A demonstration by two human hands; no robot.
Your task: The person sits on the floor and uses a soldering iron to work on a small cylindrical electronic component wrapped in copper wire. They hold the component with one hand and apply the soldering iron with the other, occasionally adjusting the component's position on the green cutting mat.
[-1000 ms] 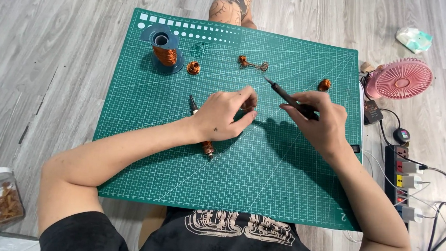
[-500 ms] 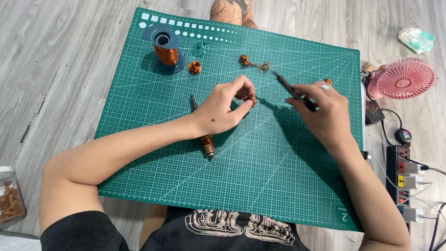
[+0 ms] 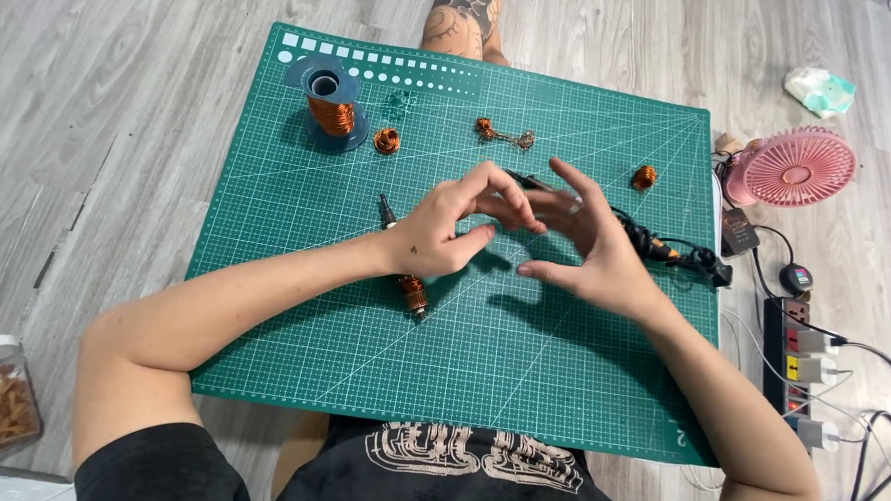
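1. Left hand [image 3: 446, 231] and right hand [image 3: 586, 242] meet over mid cutting mat [image 3: 520, 384], fingertips close together; whatever sits between them is too small to tell, so grip can't be told.
2. Soldering iron [image 3: 656, 248] lies on mat just behind right hand, released, cord running right.
3. Copper-wound tool [image 3: 409, 287] lies under left wrist.
4. Wire spool [image 3: 329, 110] far left; small coils nearby; pink fan [image 3: 792, 167] and power strip [image 3: 796, 361] right, on floor.

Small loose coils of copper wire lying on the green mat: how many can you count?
2. One small copper coil lies beside the wire spool; another copper coil lies near the mat's right edge. The hands may hide more.
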